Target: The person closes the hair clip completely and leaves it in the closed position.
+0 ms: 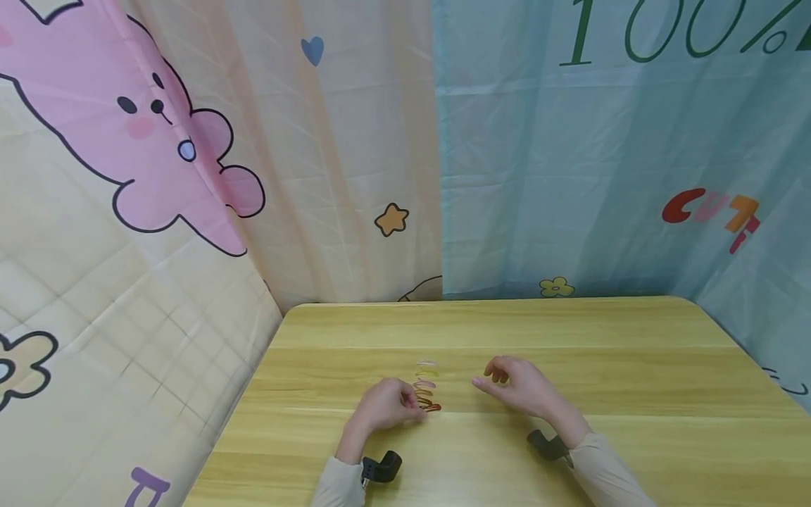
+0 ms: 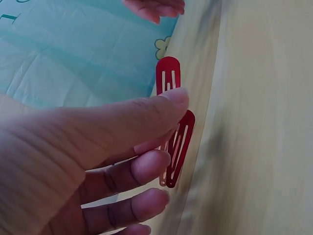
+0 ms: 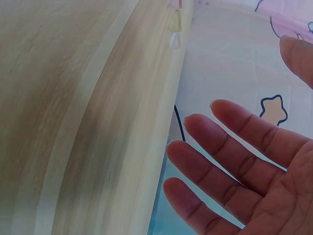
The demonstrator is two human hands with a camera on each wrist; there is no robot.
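A column of snap hair clips (image 1: 425, 384) lies on the table, pale at the far end and dark red at the near end. My left hand (image 1: 388, 406) is at the near end and pinches a red hair clip (image 2: 168, 71) between thumb and fingers; the thumb hides its lower part. Just beyond the fingertips is another dark red clip (image 2: 182, 147), partly overlapping a paler one. To the right of the column my right hand (image 1: 518, 384) hovers over the table, fingers spread and relaxed, holding nothing. The far clips, one yellow clip (image 3: 175, 22) among them, show in the right wrist view.
The wooden table (image 1: 633, 352) has rounded far corners. Printed curtains (image 1: 355, 155) hang right behind it and along both sides. A dark wrist-worn device (image 1: 383, 467) sits on the left wrist, and another (image 1: 548, 445) on the right.
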